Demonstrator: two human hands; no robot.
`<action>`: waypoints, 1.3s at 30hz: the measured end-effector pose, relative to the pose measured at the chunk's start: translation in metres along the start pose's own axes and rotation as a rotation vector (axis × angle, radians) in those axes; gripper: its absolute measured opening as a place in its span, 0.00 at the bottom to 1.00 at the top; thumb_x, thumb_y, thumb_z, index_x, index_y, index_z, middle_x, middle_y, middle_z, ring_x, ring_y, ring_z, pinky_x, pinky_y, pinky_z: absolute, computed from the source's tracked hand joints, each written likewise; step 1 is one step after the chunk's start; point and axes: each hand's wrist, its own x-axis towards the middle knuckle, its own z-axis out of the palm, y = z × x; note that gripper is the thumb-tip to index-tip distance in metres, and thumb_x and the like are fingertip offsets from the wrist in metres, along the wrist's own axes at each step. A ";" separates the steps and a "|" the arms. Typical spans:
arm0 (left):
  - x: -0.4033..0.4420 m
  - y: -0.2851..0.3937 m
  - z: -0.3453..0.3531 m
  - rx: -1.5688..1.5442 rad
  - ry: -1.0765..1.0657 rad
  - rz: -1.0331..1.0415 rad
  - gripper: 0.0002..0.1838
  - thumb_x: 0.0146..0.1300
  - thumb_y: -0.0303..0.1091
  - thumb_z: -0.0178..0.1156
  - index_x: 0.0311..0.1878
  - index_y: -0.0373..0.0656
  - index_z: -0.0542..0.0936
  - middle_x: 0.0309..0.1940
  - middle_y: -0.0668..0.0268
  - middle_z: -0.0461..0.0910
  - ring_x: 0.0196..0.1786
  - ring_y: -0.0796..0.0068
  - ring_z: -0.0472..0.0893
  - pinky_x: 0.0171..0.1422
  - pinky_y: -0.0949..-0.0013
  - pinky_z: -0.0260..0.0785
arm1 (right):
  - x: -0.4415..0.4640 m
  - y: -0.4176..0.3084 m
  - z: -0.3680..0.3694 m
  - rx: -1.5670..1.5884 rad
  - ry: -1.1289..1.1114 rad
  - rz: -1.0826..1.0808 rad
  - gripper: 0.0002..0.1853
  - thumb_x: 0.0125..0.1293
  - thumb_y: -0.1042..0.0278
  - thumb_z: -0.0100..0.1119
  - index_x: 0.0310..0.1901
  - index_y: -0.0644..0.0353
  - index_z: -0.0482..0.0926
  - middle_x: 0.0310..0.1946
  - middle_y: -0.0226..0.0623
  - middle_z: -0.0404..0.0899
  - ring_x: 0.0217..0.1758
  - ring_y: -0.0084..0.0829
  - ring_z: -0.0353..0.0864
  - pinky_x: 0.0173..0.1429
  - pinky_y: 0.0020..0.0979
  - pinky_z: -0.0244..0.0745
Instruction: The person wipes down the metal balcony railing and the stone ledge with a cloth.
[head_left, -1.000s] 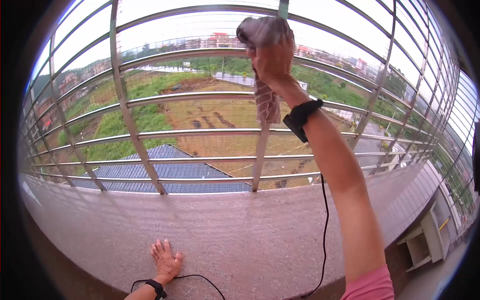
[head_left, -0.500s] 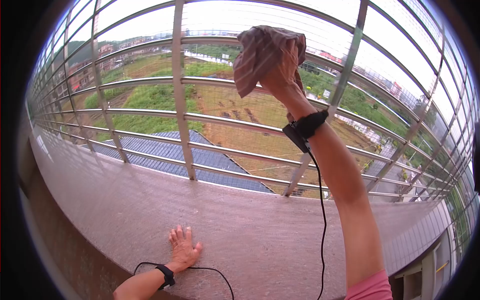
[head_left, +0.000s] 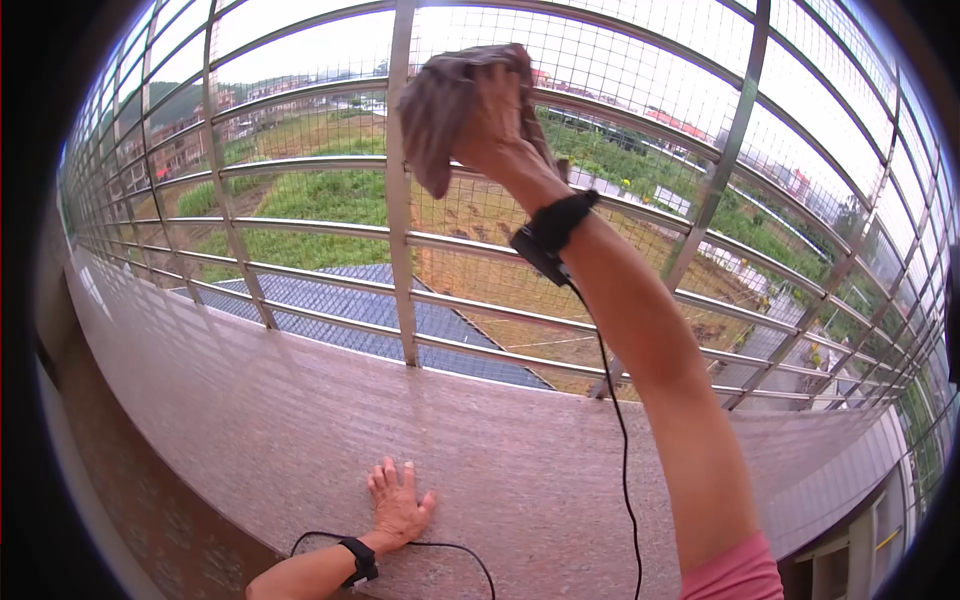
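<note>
A crumpled brown cloth (head_left: 437,115) is wrapped in my right hand (head_left: 495,130), held up against a horizontal rail of the metal window grille (head_left: 400,215), just right of an upright post. My right arm is stretched up, with a black strap and a small device at the wrist. My left hand (head_left: 400,510) lies flat with fingers spread on the pinkish stone ledge (head_left: 300,420), holding nothing. A black band is round my left wrist.
A black cable (head_left: 626,470) hangs from the right wrist device, and another runs by my left wrist. Thin wire mesh stands beyond the rails. Outside are a dark tiled roof (head_left: 380,310), grass and buildings. Pale furniture (head_left: 850,545) stands at the lower right.
My right hand moved from the upper part of one post leftward along the rail with the cloth. The view has shifted, and my left hand still rests on the ledge.
</note>
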 end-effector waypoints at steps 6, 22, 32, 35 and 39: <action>0.001 -0.001 0.002 -0.021 0.001 0.039 0.37 0.56 0.48 0.57 0.62 0.30 0.63 0.62 0.38 0.50 0.64 0.37 0.50 0.68 0.38 0.38 | 0.028 -0.019 0.008 0.104 0.080 0.032 0.17 0.60 0.62 0.56 0.50 0.56 0.76 0.48 0.49 0.68 0.55 0.44 0.62 0.56 0.46 0.57; 0.001 -0.004 0.008 0.070 0.014 -0.025 0.38 0.52 0.45 0.59 0.63 0.32 0.62 0.63 0.41 0.52 0.66 0.37 0.50 0.69 0.39 0.38 | -0.076 0.157 -0.101 0.248 0.072 -0.056 0.09 0.57 0.56 0.64 0.33 0.50 0.82 0.32 0.25 0.80 0.36 0.22 0.73 0.47 0.34 0.66; 0.000 0.002 -0.002 0.087 -0.022 -0.011 0.37 0.53 0.44 0.57 0.64 0.33 0.60 0.63 0.40 0.52 0.66 0.38 0.50 0.70 0.40 0.37 | -0.185 0.173 -0.138 0.136 0.076 0.033 0.17 0.56 0.65 0.61 0.46 0.60 0.76 0.49 0.45 0.70 0.50 0.43 0.69 0.52 0.37 0.68; 0.000 0.008 -0.007 0.077 -0.023 -0.029 0.37 0.53 0.44 0.57 0.63 0.33 0.61 0.63 0.39 0.52 0.65 0.38 0.51 0.70 0.40 0.38 | -0.184 0.145 -0.134 -0.064 0.030 0.000 0.22 0.47 0.64 0.68 0.46 0.60 0.79 0.50 0.48 0.72 0.54 0.50 0.70 0.59 0.47 0.65; 0.000 0.009 -0.011 0.061 -0.038 -0.051 0.37 0.55 0.46 0.57 0.63 0.31 0.60 0.62 0.37 0.53 0.65 0.35 0.51 0.69 0.38 0.37 | -0.171 0.115 -0.105 -0.025 0.138 -0.021 0.20 0.45 0.65 0.67 0.42 0.60 0.80 0.44 0.48 0.76 0.50 0.50 0.72 0.53 0.46 0.68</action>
